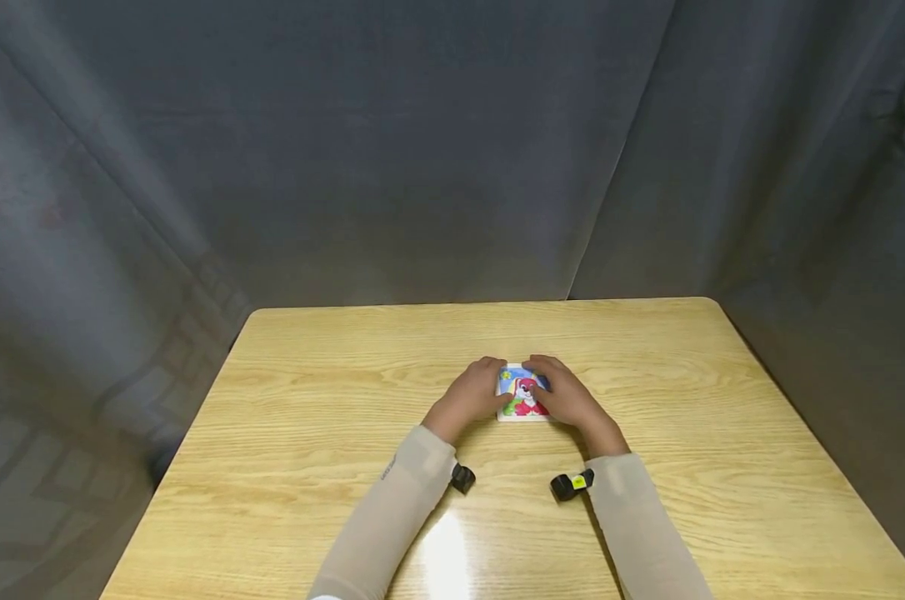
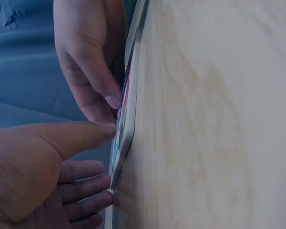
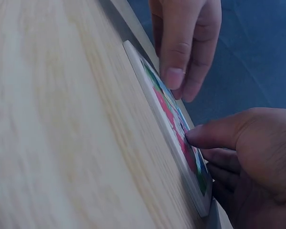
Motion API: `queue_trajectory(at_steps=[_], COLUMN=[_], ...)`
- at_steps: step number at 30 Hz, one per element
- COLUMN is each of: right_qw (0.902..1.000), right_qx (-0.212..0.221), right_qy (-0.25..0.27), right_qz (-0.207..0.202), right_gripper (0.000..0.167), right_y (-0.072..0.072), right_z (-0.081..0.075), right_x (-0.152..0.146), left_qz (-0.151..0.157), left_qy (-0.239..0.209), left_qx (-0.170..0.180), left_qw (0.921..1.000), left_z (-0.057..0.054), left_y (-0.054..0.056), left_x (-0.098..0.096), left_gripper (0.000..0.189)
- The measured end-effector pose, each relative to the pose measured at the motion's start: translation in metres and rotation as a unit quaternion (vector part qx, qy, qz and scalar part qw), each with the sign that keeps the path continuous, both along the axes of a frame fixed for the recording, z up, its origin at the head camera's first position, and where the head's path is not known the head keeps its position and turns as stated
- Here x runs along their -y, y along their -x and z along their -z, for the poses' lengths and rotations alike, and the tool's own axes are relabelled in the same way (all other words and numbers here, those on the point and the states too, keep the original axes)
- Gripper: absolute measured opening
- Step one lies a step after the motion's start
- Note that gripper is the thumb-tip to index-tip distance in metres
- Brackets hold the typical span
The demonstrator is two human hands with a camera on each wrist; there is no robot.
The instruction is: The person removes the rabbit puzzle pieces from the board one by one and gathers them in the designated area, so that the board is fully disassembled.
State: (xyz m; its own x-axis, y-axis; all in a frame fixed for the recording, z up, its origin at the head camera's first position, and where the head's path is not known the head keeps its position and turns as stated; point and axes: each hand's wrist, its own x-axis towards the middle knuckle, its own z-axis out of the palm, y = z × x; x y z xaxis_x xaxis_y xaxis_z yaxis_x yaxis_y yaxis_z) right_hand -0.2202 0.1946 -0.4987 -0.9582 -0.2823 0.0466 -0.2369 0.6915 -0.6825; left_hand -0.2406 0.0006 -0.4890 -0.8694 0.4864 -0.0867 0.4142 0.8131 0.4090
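Note:
A small square picture board [image 1: 523, 407] lies on the table, with a pale border and a red-and-white cartoon animal on blue and green. At its left side, my left hand [image 1: 473, 390] holds the edge, its thumb over the face and the fingers along the side [image 2: 26, 176]. From the right, my right hand [image 1: 568, 396] grips the opposite side; its thumb rests on the picture [image 3: 174, 129] while the fingers lie at the edge. Part of the picture's right side is hidden under this hand [image 3: 267, 152].
The wood-grain table [image 1: 317, 383] has rounded far corners. Grey curtains [image 1: 392, 167] hang behind it and at both sides. A black camera [image 1: 463, 478] sits on the left wrist and another black camera [image 1: 565, 487] on the right, over beige sleeves [image 1: 385, 517].

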Motion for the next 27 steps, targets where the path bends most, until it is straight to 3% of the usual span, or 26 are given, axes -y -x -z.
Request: queue_trajectory(at_steps=[7,14,19,27], right_qw=[0.9997,0.9999,0.9999,0.9999], right_qx=[0.022,0.010,0.005,0.008], right_qy=[0.006,0.011,0.016,0.008], right_qz=[0.005,-0.001,-0.001,0.008], right_gripper=[0.044,0.043,0.043,0.042], right_y=[-0.001,-0.003,-0.001,0.000], right_z=[0.004,0.003,0.004,0.004], right_x=[0.000,-0.002,-0.002,-0.004], left_qz=[-0.014,-0.020,-0.024,-0.033], left_qy=[-0.024,-0.039,-0.028,-0.012], left_qx=[0.001,0.017,0.028,0.007], left_qw=[0.9996,0.9989,0.9989,0.9993], left_z=[0.003,0.000,-0.003,-0.004], left_y=[-0.002,0.000,0.004,0.011], left_x=[0.003,0.005,0.005,0.001], left_gripper=[0.058,0.059,0.059,0.039])
